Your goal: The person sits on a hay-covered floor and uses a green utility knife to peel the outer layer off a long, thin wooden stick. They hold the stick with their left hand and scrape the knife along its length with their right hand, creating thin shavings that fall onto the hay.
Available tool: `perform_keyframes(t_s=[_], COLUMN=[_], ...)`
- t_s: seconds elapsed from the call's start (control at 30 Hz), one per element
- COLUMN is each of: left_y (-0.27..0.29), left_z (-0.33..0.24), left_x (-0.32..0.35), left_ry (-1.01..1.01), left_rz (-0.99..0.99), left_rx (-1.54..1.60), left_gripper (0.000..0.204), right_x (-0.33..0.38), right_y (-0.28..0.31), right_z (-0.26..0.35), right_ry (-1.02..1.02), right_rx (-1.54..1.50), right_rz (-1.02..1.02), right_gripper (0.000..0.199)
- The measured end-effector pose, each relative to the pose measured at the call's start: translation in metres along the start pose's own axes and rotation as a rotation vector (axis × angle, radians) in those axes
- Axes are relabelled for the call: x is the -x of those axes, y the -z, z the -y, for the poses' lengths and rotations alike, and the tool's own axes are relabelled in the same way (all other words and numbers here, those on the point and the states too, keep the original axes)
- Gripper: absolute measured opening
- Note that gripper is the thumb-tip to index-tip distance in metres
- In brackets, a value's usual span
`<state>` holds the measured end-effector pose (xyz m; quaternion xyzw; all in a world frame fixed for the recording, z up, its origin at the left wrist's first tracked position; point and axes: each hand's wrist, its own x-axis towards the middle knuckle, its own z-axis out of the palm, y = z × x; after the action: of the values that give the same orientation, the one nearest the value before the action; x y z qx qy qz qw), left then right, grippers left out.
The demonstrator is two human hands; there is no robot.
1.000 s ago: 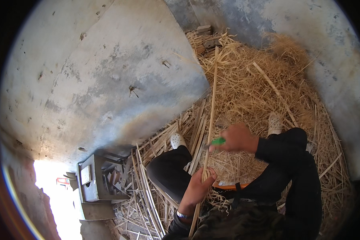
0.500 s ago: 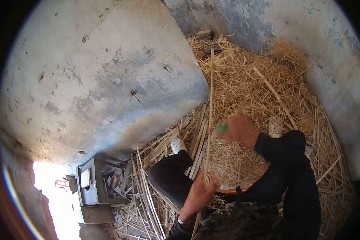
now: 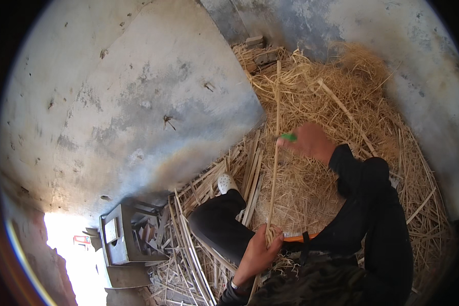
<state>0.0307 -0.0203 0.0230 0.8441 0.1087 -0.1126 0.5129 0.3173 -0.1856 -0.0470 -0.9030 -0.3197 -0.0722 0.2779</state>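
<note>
A long, thin, pale bamboo strip (image 3: 276,178) runs from my lap up and away over the shavings. My left hand (image 3: 260,252) is closed round its near part, with the strip's near end passing back beneath my arm. Partway up the strip, my right hand (image 3: 311,142) grips a small green-handled knife (image 3: 289,137). Its short dark tip meets the strip, and the fingertips are against the strip there too. The blade is too small to make out well. Fine curled shavings (image 3: 303,199) lie between my legs, under the strip.
A heap of straw-coloured shavings (image 3: 331,97) fills the corner against the worn walls. Split strips (image 3: 252,173) lie beside my left white shoe (image 3: 226,183); a thicker strip (image 3: 347,113) rests on the heap. A wooden stool-like frame (image 3: 118,235) stands at the lower left, by a bright opening.
My right hand has moved farther up the strip with the knife. The strip's far end has swung slightly right, and my left hand still grips the near part.
</note>
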Motion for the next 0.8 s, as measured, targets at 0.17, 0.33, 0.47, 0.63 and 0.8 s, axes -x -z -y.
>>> perform_keyframes(t_s=[0.17, 0.33, 0.47, 0.63, 0.8], left_y=[0.002, 0.003, -0.01, -0.016, 0.001], left_z=[-0.002, -0.012, -0.015, 0.0, 0.017], left_x=[0.007, 0.012, 0.021, 0.028, 0.001], left_ry=[0.025, 0.018, 0.019, -0.082, 0.092], left_rz=[-0.017, 0.032, 0.11, 0.131, 0.136], left_rx=[-0.034, -0.118, -0.021, -0.034, 0.295], left_gripper=[0.021, 0.023, 0.024, 0.019, 0.015], right_x=[0.035, -0.018, -0.045, -0.057, -0.028], right_y=[-0.029, 0.004, 0.019, 0.042, 0.045], right_z=[0.036, -0.029, -0.081, -0.119, -0.046], right_ry=[0.197, 0.093, -0.385, -0.323, -0.263], right_rx=[0.011, 0.2, 0.033, 0.231, 0.018], right_rz=[-0.015, -0.168, -0.158, -0.215, -0.063], right_gripper=[0.08, 0.076, 0.078, 0.078, 0.079])
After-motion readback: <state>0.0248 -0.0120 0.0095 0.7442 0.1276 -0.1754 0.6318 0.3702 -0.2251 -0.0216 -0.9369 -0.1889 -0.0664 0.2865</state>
